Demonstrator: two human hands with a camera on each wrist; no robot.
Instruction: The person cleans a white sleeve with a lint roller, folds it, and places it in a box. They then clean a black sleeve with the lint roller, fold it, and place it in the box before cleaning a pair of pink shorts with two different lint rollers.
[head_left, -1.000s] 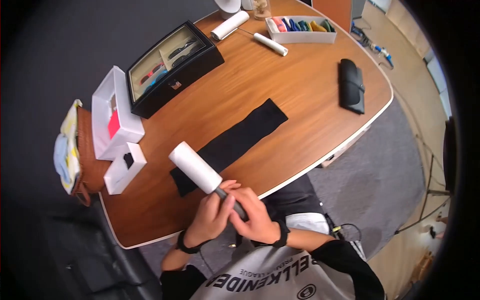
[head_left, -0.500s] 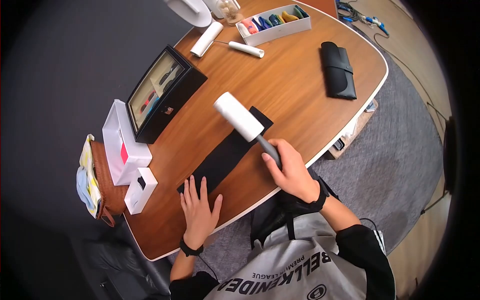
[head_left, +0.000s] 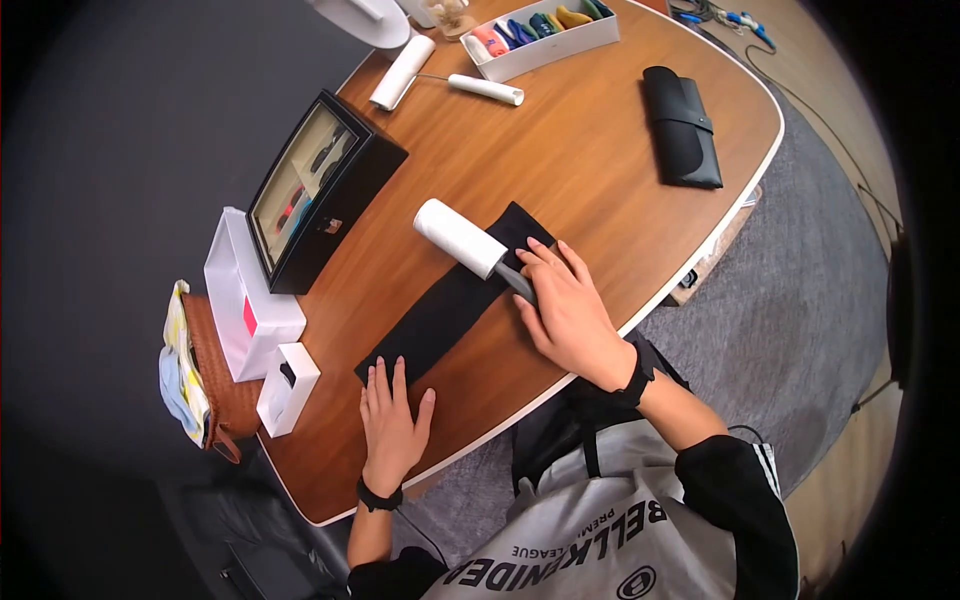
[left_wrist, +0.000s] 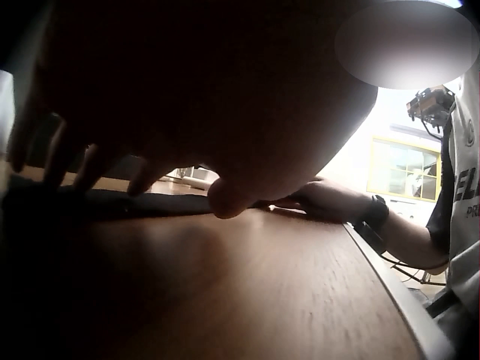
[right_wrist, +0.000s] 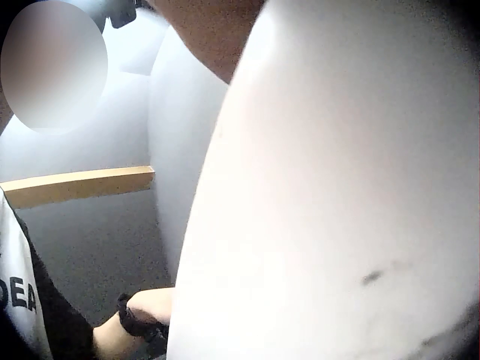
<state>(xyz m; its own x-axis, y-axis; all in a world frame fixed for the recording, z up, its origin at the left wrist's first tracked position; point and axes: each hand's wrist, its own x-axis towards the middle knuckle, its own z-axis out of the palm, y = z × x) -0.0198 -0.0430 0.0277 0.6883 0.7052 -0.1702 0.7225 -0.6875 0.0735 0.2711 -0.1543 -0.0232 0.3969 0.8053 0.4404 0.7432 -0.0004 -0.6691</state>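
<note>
A long black strip of cloth (head_left: 440,315) lies flat and slanting across the wooden table. On its near-left end rests my left hand (head_left: 392,425), fingers straight and thumb held apart. In the left wrist view those fingers (left_wrist: 150,169) come down along the dark cloth. My right hand (head_left: 575,318) holds a lint roller (head_left: 460,238) by its grey handle (head_left: 515,283), with the thumb along the handle. Its other fingers stretch over the far-right end of the cloth. The white roll of the lint roller overlaps the cloth's upper edge in the head view.
A black glasses display case (head_left: 355,190), white boxes (head_left: 285,345) and a brown woven basket (head_left: 222,355) stand at the left. Farther back are another lint roller (head_left: 485,89) and a box of rolled colourful cloths (head_left: 550,60). A black folding pouch (head_left: 683,130) lies right.
Both hands held the lint roller together earlier. The left hand then let go and came down on the cloth's near end; the right hand has lowered to the far end, still holding the roller.
</note>
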